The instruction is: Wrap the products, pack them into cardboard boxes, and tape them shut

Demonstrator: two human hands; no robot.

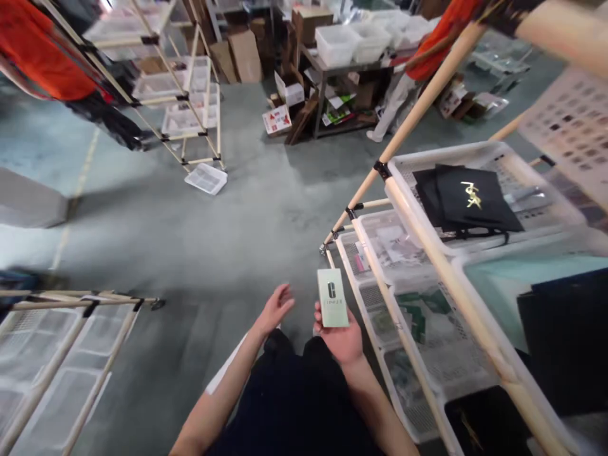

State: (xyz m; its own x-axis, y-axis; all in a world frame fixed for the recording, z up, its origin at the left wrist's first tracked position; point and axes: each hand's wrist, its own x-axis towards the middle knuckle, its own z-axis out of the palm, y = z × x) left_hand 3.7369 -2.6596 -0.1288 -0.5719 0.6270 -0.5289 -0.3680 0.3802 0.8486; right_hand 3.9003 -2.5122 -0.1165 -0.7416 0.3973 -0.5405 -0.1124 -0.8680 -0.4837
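Observation:
A small pale-green box (pixel 334 299) with a dark logo and lettering on its face lies in my right hand (pixel 342 339), whose fingers wrap round its lower end. My left hand (pixel 275 309) hangs to the left of the box with nothing in it, its fingers apart and a little blurred. To the right of my right hand stands a pipe-frame rack with white plastic baskets (pixel 475 152). Black bags (pixel 475 196), one with a gold logo, lie in the upper basket. Lower baskets hold green packets (pixel 418 313) and other small items.
Another rack (pixel 90 316) with white baskets stands at lower left. A third rack (pixel 183 98) is at upper left, with a white tray (pixel 206 178) on the floor by it. Two people in orange (pixel 42 50) stand further off. Cardboard boxes (pixel 244 57) and a metal table (pixel 323 73) are at the back.

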